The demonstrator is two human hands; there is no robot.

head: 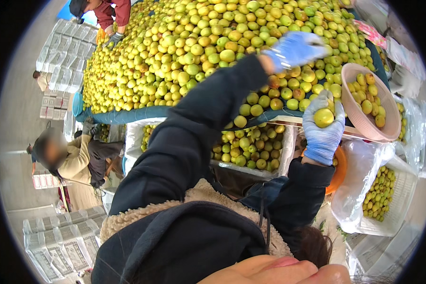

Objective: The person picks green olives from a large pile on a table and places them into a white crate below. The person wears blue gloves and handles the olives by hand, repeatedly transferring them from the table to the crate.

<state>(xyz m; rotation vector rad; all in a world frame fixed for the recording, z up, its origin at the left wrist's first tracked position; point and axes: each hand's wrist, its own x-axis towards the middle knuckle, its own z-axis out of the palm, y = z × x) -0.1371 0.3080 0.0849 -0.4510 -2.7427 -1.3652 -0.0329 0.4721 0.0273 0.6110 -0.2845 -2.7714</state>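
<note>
A broad heap of yellow-green jujubes [198, 49], some blushed brown, covers the table before me. My left hand [294, 51], in a blue-and-white glove, is stretched over the heap's right part. Motion blurs its fingers, and I cannot tell whether it holds a fruit. Near the table's front edge, my right hand [323, 127] wears a similar glove and is turned palm up. Its fingers curl around a jujube [323, 118], with part of another showing behind. Just right of that hand, a pink plastic basket [353, 117] stands tilted, with several jujubes inside.
A white-lined crate [287, 152] of jujubes stands below the table edge. An orange basin [337, 177] and a white crate [404, 202] with fruit are at right. One co-worker [112, 14] leans over the heap; another [78, 159] sits at left. Wrapped cartons [64, 245] are stacked behind.
</note>
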